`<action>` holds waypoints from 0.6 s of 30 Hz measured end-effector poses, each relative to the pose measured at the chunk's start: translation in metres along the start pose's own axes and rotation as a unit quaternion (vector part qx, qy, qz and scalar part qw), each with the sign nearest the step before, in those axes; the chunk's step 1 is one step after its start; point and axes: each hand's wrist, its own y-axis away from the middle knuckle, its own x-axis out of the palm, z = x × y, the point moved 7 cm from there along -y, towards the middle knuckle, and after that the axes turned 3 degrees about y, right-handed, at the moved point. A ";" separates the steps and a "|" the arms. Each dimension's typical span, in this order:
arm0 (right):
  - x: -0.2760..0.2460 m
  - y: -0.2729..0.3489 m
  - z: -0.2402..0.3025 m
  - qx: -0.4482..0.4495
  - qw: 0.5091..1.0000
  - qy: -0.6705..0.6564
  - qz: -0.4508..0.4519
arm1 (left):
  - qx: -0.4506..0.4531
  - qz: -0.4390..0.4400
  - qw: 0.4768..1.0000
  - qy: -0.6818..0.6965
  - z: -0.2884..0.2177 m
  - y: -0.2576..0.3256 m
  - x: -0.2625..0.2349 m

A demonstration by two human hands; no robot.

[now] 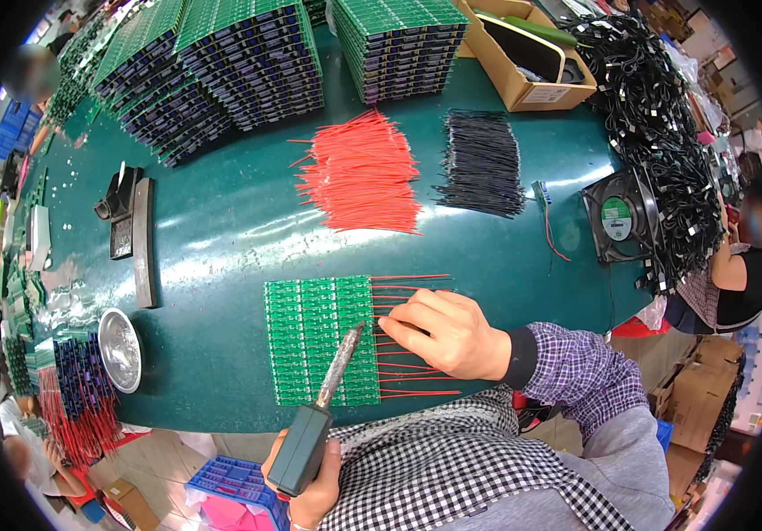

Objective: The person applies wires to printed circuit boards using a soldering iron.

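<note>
A green circuit board panel [319,341] lies flat on the dark green table [221,239], with a row of red wires [416,370] sticking out from its right edge. My right hand [452,334] rests over those wires, its fingertips pinching one red wire at the panel's edge. My left hand [310,496] grips the dark handle of a soldering iron [321,416] near the table's front edge. The iron's tip points up toward the panel's right side, just left of my right fingers.
Loose piles of red wires [359,173] and black wires [483,164] lie behind the panel. Stacks of green boards [221,62] fill the back. An iron stand [124,212], a round tin [121,350], a small fan [618,217], black cables [655,106] and a cardboard box [522,53] surround them. Another person sits at right.
</note>
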 end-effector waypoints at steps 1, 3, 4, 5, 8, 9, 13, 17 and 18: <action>0.000 0.000 0.000 0.000 1.000 0.000 0.000 | -0.046 -0.041 0.998 0.019 0.005 0.003 -0.003; 0.000 0.000 0.000 0.001 1.000 0.003 -0.001 | -0.052 -0.038 0.997 0.032 0.001 0.002 -0.003; 0.000 0.000 0.000 0.001 1.000 0.003 -0.001 | -0.059 -0.035 0.997 0.044 0.000 0.001 -0.002; 0.001 0.001 0.000 0.003 1.000 0.004 -0.001 | -0.059 -0.036 0.997 0.044 0.001 0.001 -0.003; 0.001 0.002 0.000 0.004 1.000 0.004 -0.009 | -0.027 -0.018 0.999 0.009 0.001 0.002 -0.004; -0.001 0.003 0.001 0.004 1.000 0.003 -0.017 | -0.031 -0.030 0.999 0.020 0.005 0.003 -0.004; -0.009 0.003 0.004 0.000 0.999 -0.008 -0.042 | -0.054 -0.049 0.997 0.038 0.010 0.007 -0.007; -0.005 0.006 0.006 -0.002 1.000 -0.019 -0.020 | -0.011 -0.059 0.997 0.045 0.013 0.009 -0.008; -0.003 0.006 0.007 -0.006 1.000 -0.022 -0.012 | -0.021 -0.063 0.996 0.059 0.015 0.010 -0.008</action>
